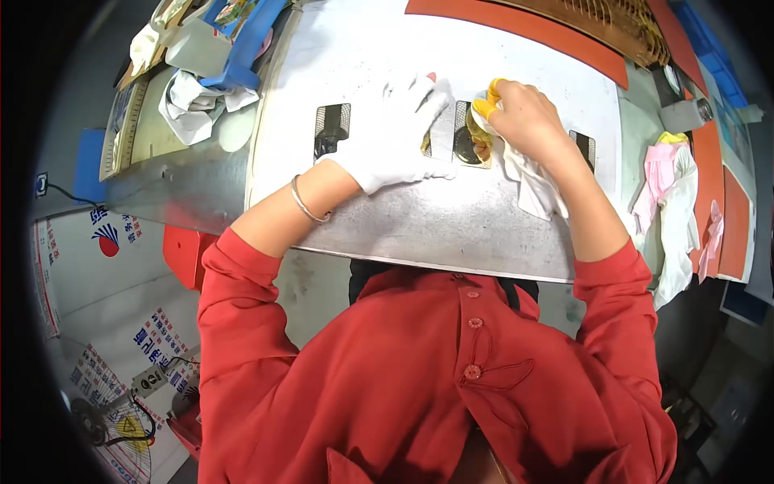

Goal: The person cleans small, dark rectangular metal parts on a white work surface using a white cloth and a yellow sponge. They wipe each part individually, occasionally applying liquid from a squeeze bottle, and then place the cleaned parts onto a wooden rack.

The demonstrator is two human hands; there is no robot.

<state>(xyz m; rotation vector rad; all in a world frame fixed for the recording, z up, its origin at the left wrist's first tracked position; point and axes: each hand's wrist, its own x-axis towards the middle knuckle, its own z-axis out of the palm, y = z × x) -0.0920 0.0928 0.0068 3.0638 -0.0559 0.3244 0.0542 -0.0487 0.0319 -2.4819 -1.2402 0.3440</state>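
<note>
My left hand (403, 133), in a white glove, lies with fingers stretched out over the white-topped work surface (298, 77). It partly covers a small shiny plate; what is beneath the palm is hidden. My right hand (528, 117) is bare, with yellow finger covers on its fingertips. It pinches a white cloth (536, 189), whose loose end hangs toward the table's near edge. Those fingertips are at the upper right of a dark rectangular plate (466, 145) with a mesh pattern. Similar dark plates lie left of my left hand (330, 129) and beneath my right wrist (584, 145).
A blue bin (242, 56) and crumpled white cloth (189, 105) stand at the far left. An orange-red strip (516, 36) crosses the back. At right lie pink and white gloves (669, 189) and a translucent bottle (684, 115). A red stool (185, 254) is below left.
</note>
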